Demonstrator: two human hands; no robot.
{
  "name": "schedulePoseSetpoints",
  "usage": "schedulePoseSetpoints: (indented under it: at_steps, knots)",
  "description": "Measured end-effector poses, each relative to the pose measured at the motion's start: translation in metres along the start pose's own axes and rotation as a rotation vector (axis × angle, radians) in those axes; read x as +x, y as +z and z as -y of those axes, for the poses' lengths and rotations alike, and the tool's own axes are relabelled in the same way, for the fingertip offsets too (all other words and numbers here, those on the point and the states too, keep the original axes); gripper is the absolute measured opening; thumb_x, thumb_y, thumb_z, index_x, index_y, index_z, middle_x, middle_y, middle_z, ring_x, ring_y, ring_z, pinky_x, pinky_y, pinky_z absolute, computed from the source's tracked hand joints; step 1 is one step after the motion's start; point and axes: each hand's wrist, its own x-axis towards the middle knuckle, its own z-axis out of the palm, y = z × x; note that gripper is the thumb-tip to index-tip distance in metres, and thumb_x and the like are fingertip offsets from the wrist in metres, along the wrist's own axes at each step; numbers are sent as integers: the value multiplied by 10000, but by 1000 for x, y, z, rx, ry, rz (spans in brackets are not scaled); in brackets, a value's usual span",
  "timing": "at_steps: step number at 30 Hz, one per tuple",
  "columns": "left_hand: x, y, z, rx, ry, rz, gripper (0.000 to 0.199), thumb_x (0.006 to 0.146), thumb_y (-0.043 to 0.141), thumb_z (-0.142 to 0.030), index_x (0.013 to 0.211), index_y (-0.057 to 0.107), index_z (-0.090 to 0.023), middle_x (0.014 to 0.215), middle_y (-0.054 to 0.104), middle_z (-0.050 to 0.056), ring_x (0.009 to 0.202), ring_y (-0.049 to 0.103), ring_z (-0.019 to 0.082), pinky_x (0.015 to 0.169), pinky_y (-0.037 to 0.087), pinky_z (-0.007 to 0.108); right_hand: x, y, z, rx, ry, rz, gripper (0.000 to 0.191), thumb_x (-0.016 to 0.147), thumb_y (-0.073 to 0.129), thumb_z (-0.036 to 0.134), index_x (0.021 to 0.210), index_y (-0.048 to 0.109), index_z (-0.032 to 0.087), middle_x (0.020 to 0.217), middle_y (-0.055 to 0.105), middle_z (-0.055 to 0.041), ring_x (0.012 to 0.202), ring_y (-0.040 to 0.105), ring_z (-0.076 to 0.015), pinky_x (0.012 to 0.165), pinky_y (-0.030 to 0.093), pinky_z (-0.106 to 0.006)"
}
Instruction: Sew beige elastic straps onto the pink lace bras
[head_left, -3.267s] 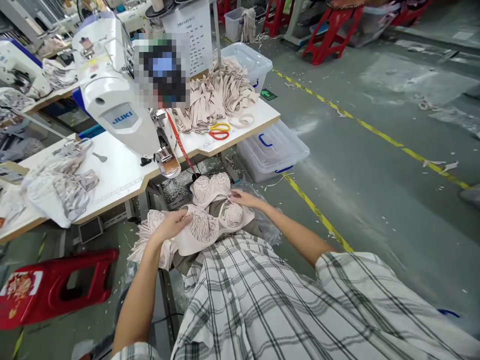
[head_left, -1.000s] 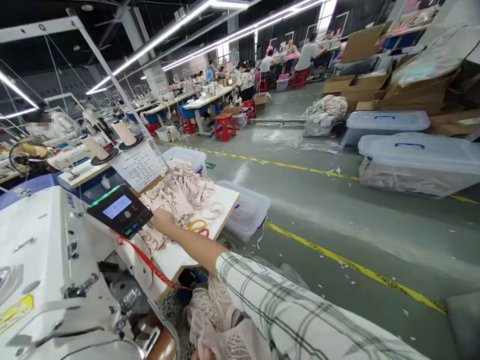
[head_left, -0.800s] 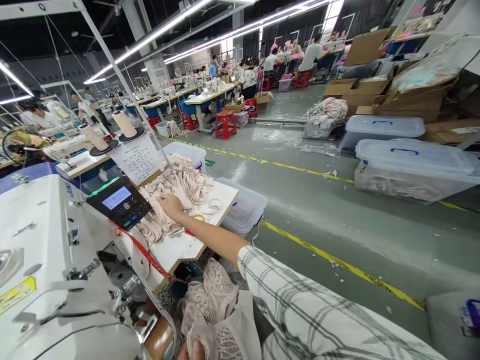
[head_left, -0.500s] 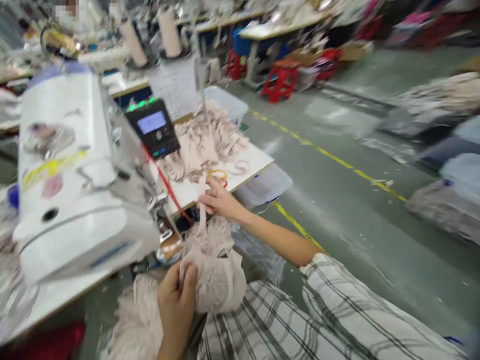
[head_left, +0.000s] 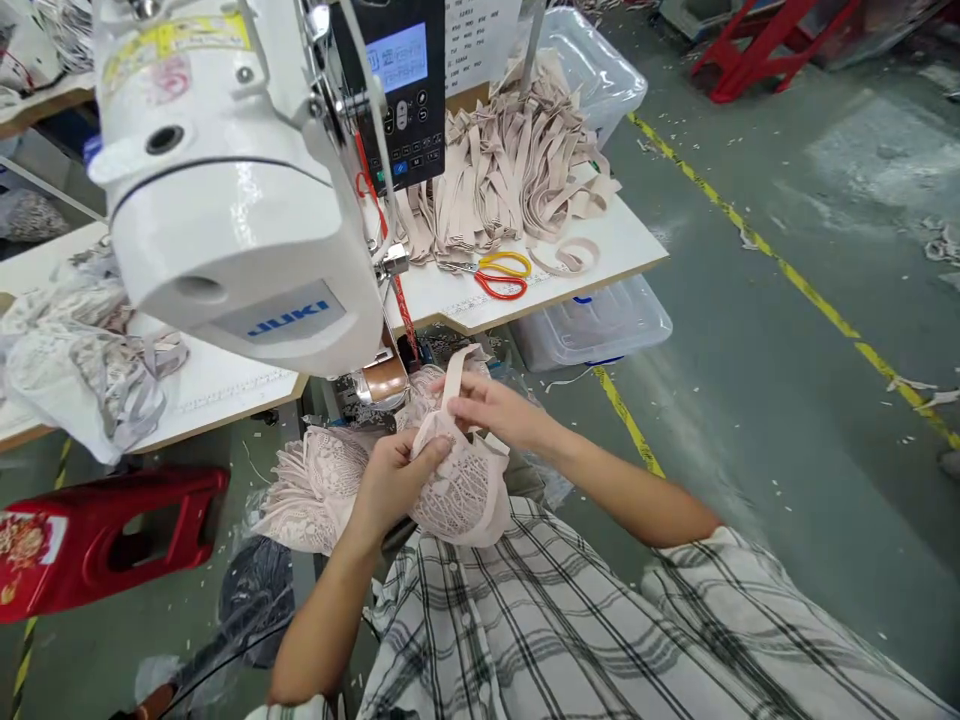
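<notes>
A pale pink lace bra [head_left: 461,492] is held up in front of my shirt, just below the sewing machine's arm end. My left hand [head_left: 401,475] pinches its upper edge, thumb on top. A beige strap [head_left: 456,375] stands up from that edge, and my right hand [head_left: 495,408] has its thumb and fingers closed around it. More pale lace pieces [head_left: 319,488] hang in a bunch left of my left hand. Above my hands is the white sewing machine [head_left: 232,230], with a copper-coloured part [head_left: 384,382] beneath its head.
Red-and-yellow scissors [head_left: 504,277] and a pile of beige straps [head_left: 502,180] lie on the white table [head_left: 630,245]. A control panel [head_left: 401,90] stands behind. Clear plastic boxes [head_left: 600,320] sit beside the table, a red stool [head_left: 112,540] at left.
The view has tilted down and sharpened. My right hand has come from the table edge, near the scissors, down to the bra, still holding the strap. My left hand stays on the bra.
</notes>
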Motion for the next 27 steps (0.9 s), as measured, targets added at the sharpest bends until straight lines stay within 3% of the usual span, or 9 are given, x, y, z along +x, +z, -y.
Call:
schedulePoseSetpoints:
  at_steps: [2, 7, 11, 13, 15, 18, 20, 23, 27]
  knots:
    - [-2, 0, -2, -7, -14, 7, 439, 847, 643, -556, 676, 565, -160, 611, 506, -25, 587, 435, 105, 553, 341, 222, 0, -3, -7, -51, 67, 31, 347, 813, 731, 474, 949, 713, 156, 734, 628, 13, 645, 561, -84, 591, 455, -207]
    - [-6, -6, -4, 30, 5, -48, 456, 860, 621, -553, 644, 518, -165, 605, 459, -25, 590, 404, 103, 544, 318, 224, 6, -25, -3, 166, 15, -261, 398, 638, 861, 508, 786, 738, 160, 493, 481, 77, 440, 364, -37, 440, 304, -186]
    - [-4, -13, -4, 85, 31, -31, 460, 875, 594, -550, 639, 491, -169, 594, 397, -37, 571, 350, 92, 525, 272, 227, 4, -23, 15, 128, 108, -27, 382, 588, 894, 483, 742, 747, 165, 686, 663, 7, 608, 580, -83, 606, 486, -222]
    - [-2, -15, -5, 129, 67, -6, 460, 880, 584, -542, 632, 479, -169, 590, 372, -43, 563, 316, 85, 516, 243, 227, 1, -11, 22, -8, 87, 113, 322, 664, 858, 453, 803, 770, 175, 958, 730, -36, 786, 652, -118, 732, 527, -249]
    - [-1, -18, -7, 172, 98, 15, 449, 896, 563, -508, 615, 464, -172, 582, 356, -47, 556, 302, 82, 510, 231, 225, -1, 2, 26, -150, 24, 199, 257, 768, 787, 428, 866, 786, 190, 1073, 725, -44, 862, 659, -133, 781, 527, -261]
    - [-3, -21, -9, 219, 150, 46, 404, 918, 545, -427, 609, 492, -173, 583, 388, -43, 564, 358, 94, 520, 277, 220, -3, 17, 28, -363, -106, 185, 231, 850, 712, 421, 870, 798, 207, 914, 742, -35, 829, 653, -147, 765, 515, -269]
    - [-7, -21, -7, 238, 264, 30, 321, 915, 573, -383, 674, 587, -171, 703, 538, 0, 680, 500, 133, 616, 403, 238, -2, 21, 27, -423, -157, 132, 227, 861, 702, 423, 863, 803, 220, 837, 741, -30, 802, 652, -155, 737, 511, -272]
    - [-11, -13, 4, 243, 442, -149, 224, 944, 550, -354, 863, 672, -185, 1014, 661, 84, 952, 607, 205, 833, 497, 317, 3, 24, 25, -324, -130, 50, 238, 853, 711, 436, 873, 799, 216, 842, 751, -38, 784, 659, -164, 695, 521, -280]
    - [-9, -3, 27, 285, 475, -460, 251, 995, 476, -335, 1151, 600, -181, 798, 669, 25, 678, 625, 143, 626, 491, 246, 23, 21, 27, -231, -67, -6, 289, 845, 709, 472, 895, 783, 197, 805, 728, -30, 707, 627, -134, 635, 506, -259]
